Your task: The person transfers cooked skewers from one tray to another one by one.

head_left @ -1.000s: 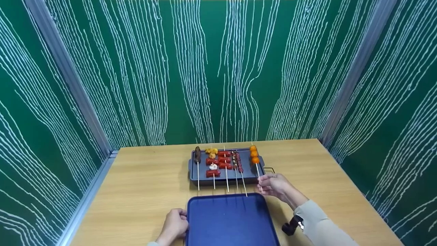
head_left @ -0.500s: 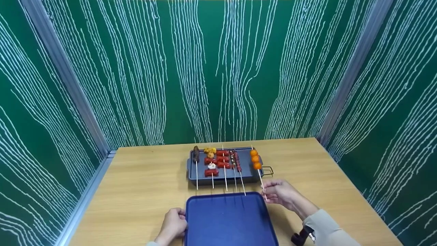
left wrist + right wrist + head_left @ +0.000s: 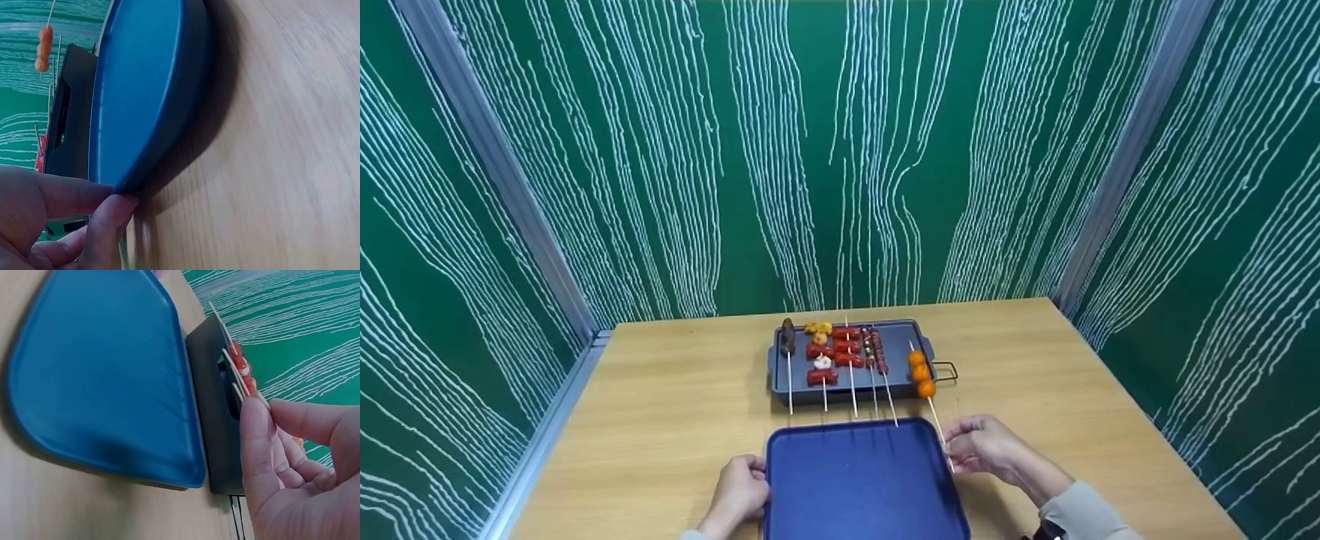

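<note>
My right hand [image 3: 982,448] pinches the lower end of a skewer's stick between thumb and fingers. Orange balls [image 3: 920,373] are threaded on that skewer, tilted over the right front corner of the dark grill pan [image 3: 897,341]. In the left wrist view the orange balls [image 3: 43,50] hang raised above the pan's side. My left hand [image 3: 739,489] grips the left rim of a blue tray [image 3: 862,480], which lies in front of the pan. Thumb and forefinger close on the tray's edge [image 3: 135,163] in the left wrist view.
Several skewers lie on the pan, sticks jutting over its front: a dark brown one [image 3: 787,337], a mixed one [image 3: 821,360], red sausage pieces [image 3: 848,347] and thin ones [image 3: 879,352]. A wire handle [image 3: 946,370] sticks out right. Green patterned walls [image 3: 877,150] enclose the wooden table [image 3: 675,405].
My right hand has drawn back toward me and slightly right, bringing the orange-ball skewer off the pan's right side to its front corner. My left hand stays on the tray's rim.
</note>
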`<state>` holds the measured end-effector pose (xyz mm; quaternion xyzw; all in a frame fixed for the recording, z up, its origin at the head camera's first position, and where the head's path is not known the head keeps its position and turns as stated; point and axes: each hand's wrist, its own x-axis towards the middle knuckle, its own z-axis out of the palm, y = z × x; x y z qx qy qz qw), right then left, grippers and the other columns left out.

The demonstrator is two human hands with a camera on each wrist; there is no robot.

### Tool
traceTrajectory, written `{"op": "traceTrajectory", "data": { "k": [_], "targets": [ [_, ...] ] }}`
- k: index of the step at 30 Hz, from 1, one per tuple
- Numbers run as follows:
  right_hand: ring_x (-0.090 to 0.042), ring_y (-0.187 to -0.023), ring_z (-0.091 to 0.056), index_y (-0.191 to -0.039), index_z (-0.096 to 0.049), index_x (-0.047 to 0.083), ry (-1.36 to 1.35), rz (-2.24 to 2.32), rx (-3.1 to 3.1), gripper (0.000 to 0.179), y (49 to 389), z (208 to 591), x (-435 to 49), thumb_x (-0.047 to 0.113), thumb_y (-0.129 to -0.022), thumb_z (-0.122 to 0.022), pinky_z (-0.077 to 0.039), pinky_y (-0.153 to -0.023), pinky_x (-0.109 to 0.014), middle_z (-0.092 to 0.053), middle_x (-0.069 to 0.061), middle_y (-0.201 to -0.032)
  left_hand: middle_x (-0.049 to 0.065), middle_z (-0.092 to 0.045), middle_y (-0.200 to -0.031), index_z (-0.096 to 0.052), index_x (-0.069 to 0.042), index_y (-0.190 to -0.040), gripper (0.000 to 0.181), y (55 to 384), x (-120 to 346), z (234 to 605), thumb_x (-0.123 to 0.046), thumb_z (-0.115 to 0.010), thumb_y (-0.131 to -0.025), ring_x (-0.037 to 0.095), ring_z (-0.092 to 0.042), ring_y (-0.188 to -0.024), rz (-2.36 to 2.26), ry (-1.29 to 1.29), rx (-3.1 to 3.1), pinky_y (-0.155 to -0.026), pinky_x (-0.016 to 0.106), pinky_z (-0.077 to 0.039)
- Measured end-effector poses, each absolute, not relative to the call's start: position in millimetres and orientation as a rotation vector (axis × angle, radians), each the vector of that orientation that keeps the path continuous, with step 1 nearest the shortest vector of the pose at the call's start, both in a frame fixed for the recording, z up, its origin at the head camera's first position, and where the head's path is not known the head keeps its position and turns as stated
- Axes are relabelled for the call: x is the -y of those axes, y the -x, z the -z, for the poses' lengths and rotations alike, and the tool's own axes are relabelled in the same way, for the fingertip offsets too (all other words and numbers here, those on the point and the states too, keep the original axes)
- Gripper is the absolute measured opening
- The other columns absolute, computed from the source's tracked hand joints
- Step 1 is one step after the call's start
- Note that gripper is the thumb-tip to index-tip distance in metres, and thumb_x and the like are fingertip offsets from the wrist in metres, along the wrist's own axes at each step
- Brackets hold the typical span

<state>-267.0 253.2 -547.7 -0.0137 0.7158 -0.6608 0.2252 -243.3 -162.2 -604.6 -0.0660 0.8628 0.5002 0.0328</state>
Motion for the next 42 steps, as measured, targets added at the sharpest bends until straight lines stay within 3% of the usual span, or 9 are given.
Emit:
{"op": "traceTrajectory", "data": {
  "k": [13, 20, 29, 42],
  "targets": [
    [-0.009, -0.06, -0.068, -0.098, -0.066, 0.0, 0.105, 1.701, -1.968, 0.013, 242, 567, -251, -0.002, -0.085, -0.066, -0.065, -0.058, -0.023, -0.069, -0.001, -0.074, 0.009, -0.067, -0.09, -0.073, 0.007, -0.106, 0.034, 242, 164, 602, 0.01, -0.052, -0.08, 0.021, -0.066, -0.086, -1.477, 0.179, -2.722, -0.076, 0.035, -0.064],
    [-0.009, -0.059, -0.068, -0.088, -0.067, 0.007, 0.109, 1.639, -1.996, 0.011, 230, 578, -249, -0.001, -0.083, -0.071, -0.063, -0.054, -0.021, -0.069, -0.001, -0.07, 0.01, -0.065, -0.092, -0.072, 0.008, -0.109, 0.038, 243, 164, 601, 0.015, -0.052, -0.077, 0.021, -0.065, -0.086, -1.521, 0.215, -2.649, -0.066, 0.031, -0.066],
    [-0.007, -0.054, -0.068, -0.081, -0.068, 0.005, 0.121, 1.572, -2.041, 0.011, 215, 591, -247, -0.005, -0.078, -0.071, -0.057, -0.049, -0.016, -0.068, -0.001, -0.065, 0.012, -0.067, -0.092, -0.072, 0.008, -0.108, 0.033, 243, 164, 603, 0.013, -0.052, -0.081, 0.022, -0.066, -0.087, -1.514, 0.191, -2.671, -0.073, 0.035, -0.067],
    [-0.005, -0.05, -0.061, -0.072, -0.066, 0.008, 0.055, 1.605, -2.033, 0.02, 205, 594, -239, -0.012, -0.072, -0.072, -0.051, -0.047, -0.012, -0.065, 0.001, -0.06, 0.01, -0.064, -0.09, -0.071, 0.009, -0.107, 0.034, 242, 159, 603, 0.012, -0.049, -0.081, 0.021, -0.065, -0.083, -1.552, 0.228, -2.661, -0.059, 0.03, -0.064]
  ]
}}
